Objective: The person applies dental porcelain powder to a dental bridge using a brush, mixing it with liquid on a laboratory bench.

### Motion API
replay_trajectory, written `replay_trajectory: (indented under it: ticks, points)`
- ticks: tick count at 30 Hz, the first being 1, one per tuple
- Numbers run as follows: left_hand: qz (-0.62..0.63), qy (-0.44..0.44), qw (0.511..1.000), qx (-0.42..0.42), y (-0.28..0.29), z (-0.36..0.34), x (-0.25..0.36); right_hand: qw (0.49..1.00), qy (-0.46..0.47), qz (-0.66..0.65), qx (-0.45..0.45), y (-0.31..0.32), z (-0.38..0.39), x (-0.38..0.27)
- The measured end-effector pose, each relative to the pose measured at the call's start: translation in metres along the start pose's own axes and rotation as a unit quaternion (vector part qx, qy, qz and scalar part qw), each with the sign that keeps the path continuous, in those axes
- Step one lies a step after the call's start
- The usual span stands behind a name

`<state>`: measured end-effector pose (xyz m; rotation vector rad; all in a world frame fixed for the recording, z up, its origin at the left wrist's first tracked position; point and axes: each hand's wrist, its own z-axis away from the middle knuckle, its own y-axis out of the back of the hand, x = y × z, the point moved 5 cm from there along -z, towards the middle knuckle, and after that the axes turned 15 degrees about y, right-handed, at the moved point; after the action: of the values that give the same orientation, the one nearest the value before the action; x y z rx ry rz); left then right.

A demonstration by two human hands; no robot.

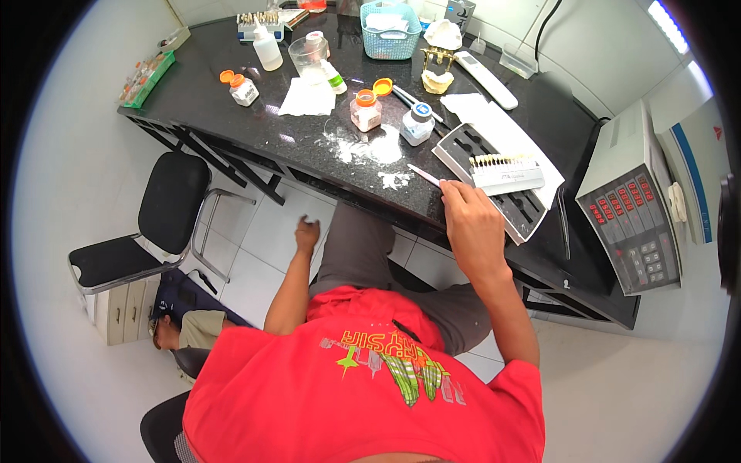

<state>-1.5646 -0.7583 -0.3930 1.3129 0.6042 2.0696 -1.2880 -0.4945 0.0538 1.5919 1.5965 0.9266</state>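
Left hand [307, 231] hangs below the bench's [231, 116] front edge over the knee, fingers curled loosely, nothing in it. Right hand [471, 220] is up at the front edge, pinching a thin white stick [424, 175] that points at the spilled white powder [370, 148]. Just beside it, a grey tray [494, 181] with a tooth shade guide [505, 163] on it. Further back: two small jars [390, 116] and a blue basket [390, 31] near the far edge.

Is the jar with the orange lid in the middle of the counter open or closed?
Open. The jar stands upright with its orange lid lying off beside it on the counter.
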Motion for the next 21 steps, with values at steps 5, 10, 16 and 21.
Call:
replay_trajectory:
  ticks: [5, 10, 16, 21]
  points:
    - [0.288, -0.073, 0.931, 0.212, 0.088, 0.036, 0.100, 0.992, 0.005, 0.070, -0.102, -0.017, -0.006, 0.014]
    - [0.379, -0.168, 0.864, 0.286, 0.195, 0.107, 0.199, 0.996, 0.006, 0.059, -0.070, -0.011, -0.023, 0.014]
    - [0.365, -0.309, 0.848, 0.228, 0.249, 0.107, 0.286, 0.992, -0.057, -0.113, 0.006, 0.008, -0.043, 0.006]
    - [0.299, -0.316, 0.871, 0.227, 0.265, 0.088, 0.329, 0.981, -0.049, -0.190, 0.010, 0.020, -0.078, 0.009]
